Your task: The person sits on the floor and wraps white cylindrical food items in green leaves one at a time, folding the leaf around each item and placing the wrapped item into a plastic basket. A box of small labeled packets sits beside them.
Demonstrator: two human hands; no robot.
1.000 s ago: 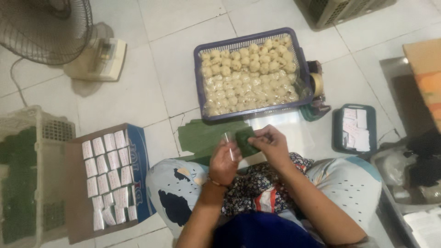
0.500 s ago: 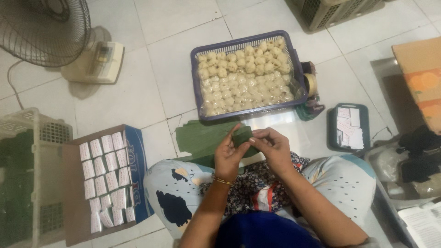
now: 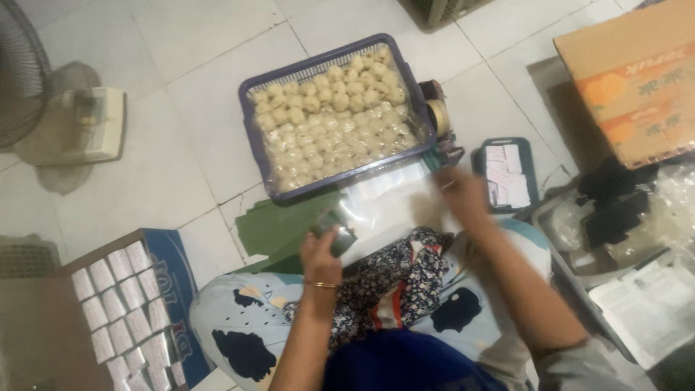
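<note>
- The left hand point(image 3: 321, 250) pinches a small packet point(image 3: 337, 233) between thumb and fingertips. The packet is dark with a glossy clear skin, and it is held above the lap, at the near edge of the clear film point(image 3: 391, 206).
- The right hand point(image 3: 460, 190) is blurred. It is out over the far right corner of the film, just beside the dark tray point(image 3: 479, 156) of white slips point(image 3: 504, 174). Something thin and pale seems to be nipped in its fingers, but I cannot tell what, nor how tightly the fingers are closed.
- Judged from this, the step in hand is wrapping one piece: the left hand keeps the packet shut while the right goes for something to finish it.
- The next move calls for bringing the two hands together over the lap. The left pinch has to stay firm so that the wrap does not spring open (the film looks slippery).
- The packet is in the left hand only and is well apart from the right.
- The basket point(image 3: 250, 137) of pale balls point(image 3: 333, 123) stands on the floor beyond the film, and its near rim touches the film's far edge.
- Green sheets point(image 3: 271, 228) lie under the film's left edge.
- A tape roll point(image 3: 436, 116) sits at the basket's right side, between the basket and the tray.
</note>
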